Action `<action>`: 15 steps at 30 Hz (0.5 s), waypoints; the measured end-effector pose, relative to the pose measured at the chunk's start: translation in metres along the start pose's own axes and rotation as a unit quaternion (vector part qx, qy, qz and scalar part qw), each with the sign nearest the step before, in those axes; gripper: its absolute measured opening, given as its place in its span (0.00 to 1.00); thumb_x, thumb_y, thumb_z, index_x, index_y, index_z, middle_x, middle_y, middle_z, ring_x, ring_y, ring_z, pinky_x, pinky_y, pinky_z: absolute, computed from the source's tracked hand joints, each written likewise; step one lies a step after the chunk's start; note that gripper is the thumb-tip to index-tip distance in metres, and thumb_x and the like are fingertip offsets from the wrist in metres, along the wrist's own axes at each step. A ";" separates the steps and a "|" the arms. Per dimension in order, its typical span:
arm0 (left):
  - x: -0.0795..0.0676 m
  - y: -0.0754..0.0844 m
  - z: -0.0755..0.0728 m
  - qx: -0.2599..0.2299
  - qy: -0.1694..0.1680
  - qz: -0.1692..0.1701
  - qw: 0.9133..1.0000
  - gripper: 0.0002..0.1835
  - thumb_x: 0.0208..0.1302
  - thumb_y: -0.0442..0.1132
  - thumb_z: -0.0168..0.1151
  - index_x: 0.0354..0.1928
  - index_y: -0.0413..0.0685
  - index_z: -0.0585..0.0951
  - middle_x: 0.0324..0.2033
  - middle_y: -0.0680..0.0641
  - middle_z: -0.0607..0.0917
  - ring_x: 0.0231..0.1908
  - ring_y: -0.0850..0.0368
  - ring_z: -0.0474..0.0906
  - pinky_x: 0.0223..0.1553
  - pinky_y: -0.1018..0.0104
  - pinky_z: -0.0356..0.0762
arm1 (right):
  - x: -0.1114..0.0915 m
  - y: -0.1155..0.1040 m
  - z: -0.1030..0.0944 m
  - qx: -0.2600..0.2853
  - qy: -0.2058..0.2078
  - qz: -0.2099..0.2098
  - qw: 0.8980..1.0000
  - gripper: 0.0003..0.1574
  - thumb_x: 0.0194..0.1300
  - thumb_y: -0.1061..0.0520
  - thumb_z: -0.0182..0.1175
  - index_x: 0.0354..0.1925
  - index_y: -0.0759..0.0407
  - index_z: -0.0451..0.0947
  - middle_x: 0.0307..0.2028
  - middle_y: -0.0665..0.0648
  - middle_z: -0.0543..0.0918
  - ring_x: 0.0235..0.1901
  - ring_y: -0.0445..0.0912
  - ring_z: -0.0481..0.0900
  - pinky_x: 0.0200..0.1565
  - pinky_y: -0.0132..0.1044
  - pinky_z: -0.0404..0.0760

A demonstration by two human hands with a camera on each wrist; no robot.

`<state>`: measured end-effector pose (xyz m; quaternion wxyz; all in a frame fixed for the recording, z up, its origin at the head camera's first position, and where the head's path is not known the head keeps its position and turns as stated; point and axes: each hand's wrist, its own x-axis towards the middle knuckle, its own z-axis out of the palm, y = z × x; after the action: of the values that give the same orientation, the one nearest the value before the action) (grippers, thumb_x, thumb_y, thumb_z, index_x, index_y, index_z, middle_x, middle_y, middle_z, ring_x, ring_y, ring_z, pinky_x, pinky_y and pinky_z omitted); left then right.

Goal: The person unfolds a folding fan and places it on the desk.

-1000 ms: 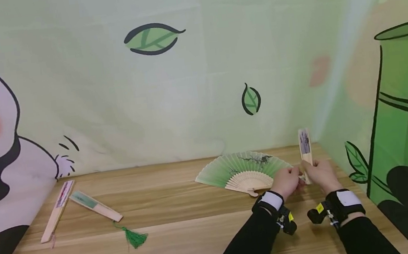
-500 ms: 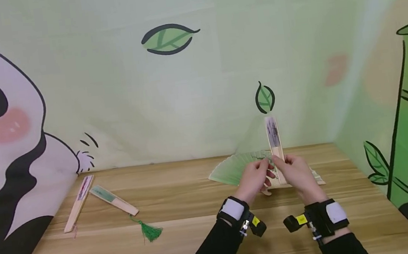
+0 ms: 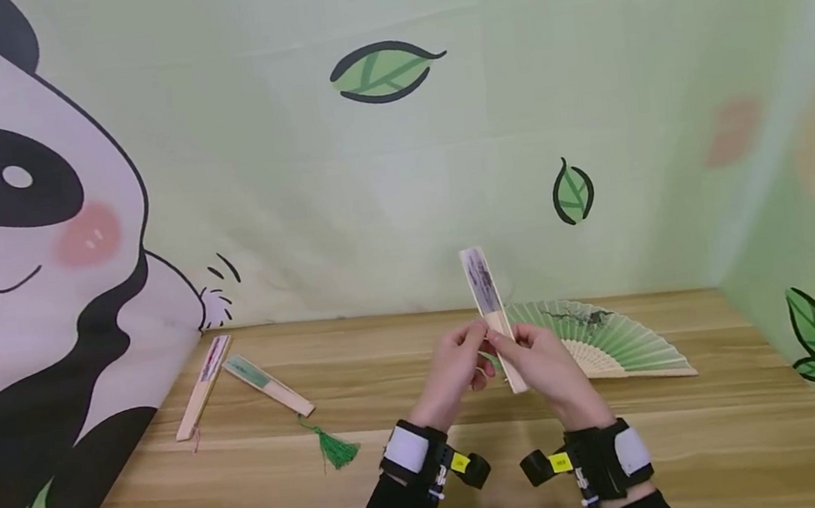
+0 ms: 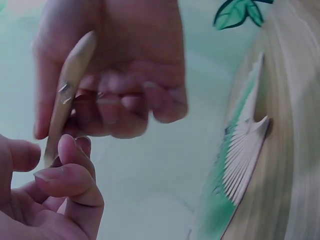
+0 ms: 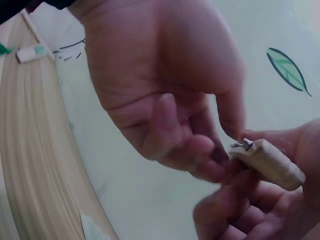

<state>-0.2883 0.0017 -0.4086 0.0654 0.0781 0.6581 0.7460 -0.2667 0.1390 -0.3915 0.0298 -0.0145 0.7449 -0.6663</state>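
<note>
A folded folding fan (image 3: 482,283) with a purple-grey printed panel stands upright, leaning slightly left, in front of me. My right hand (image 3: 552,363) grips its pale wooden lower end between thumb and fingers. At the left edge of the same fan, my left hand (image 3: 453,370) pinches with thumb and fingertips. The right wrist view shows the metal rivet end of the folded fan (image 5: 274,164) between both hands. Behind my right hand a spread green folding fan (image 3: 628,338) with a dark branch print lies on the table, partly covered by that hand.
Two more folded fans lie at the left of the wooden table (image 3: 316,507): one with a pink-purple panel (image 3: 204,386), one with a green panel (image 3: 269,384) and a green tassel (image 3: 335,447). A cloth backdrop (image 3: 280,193) with a panda and leaves rises behind the table.
Both hands have moved left with the folded fan, from beside the spread fan's right end to its left side. The fan now leans left. The head view has turned right-to-left.
</note>
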 end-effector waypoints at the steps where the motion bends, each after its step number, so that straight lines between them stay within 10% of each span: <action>1: -0.003 0.002 -0.005 0.002 0.004 0.002 1.000 0.18 0.75 0.46 0.51 0.43 0.36 0.81 0.26 0.47 0.79 0.18 0.62 0.71 0.15 0.75 0.61 | -0.001 0.000 0.004 0.002 -0.008 0.001 1.000 0.22 0.71 0.50 0.59 0.45 0.71 0.76 0.29 0.55 0.75 0.28 0.44 0.70 0.26 0.30 0.71; 15: -0.030 0.004 -0.042 0.065 0.028 0.024 0.997 0.17 0.73 0.44 0.56 0.41 0.34 0.82 0.23 0.46 0.81 0.20 0.61 0.75 0.16 0.75 0.65 | -0.006 0.013 0.025 0.008 -0.114 -0.009 0.993 0.24 0.72 0.44 0.56 0.44 0.66 0.75 0.27 0.55 0.73 0.25 0.44 0.70 0.24 0.32 0.71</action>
<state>-0.2672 -0.0461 -0.4103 0.0237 0.0768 0.7048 0.7049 -0.2587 0.1156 -0.4070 0.1089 -0.0968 0.7312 -0.6664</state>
